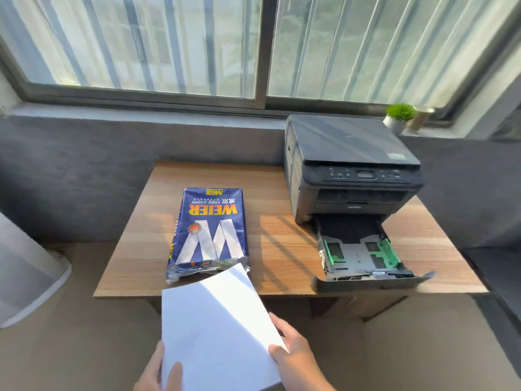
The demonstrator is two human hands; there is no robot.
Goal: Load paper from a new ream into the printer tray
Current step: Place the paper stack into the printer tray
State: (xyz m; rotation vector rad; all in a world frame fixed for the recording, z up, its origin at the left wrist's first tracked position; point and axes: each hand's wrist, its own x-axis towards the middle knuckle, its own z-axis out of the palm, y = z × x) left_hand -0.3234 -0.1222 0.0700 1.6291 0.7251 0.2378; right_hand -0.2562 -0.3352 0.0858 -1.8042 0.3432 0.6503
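A stack of white paper [214, 325] is held in front of the table's near edge, its far corner over the torn end of the ream. My left hand [158, 373] grips its lower left edge, thumb on top. My right hand [296, 354] grips its right edge. The blue ream wrapper [208, 230] lies on the wooden table [282, 249], its near end open. A dark printer [349, 165] stands at the table's back right. Its paper tray [363, 255] is pulled out toward me, with green guides and no paper inside.
A grey wall and a wide window run behind the table. A small potted plant [399, 117] sits on the sill behind the printer. A white rounded object [25, 272] stands on the floor at the left.
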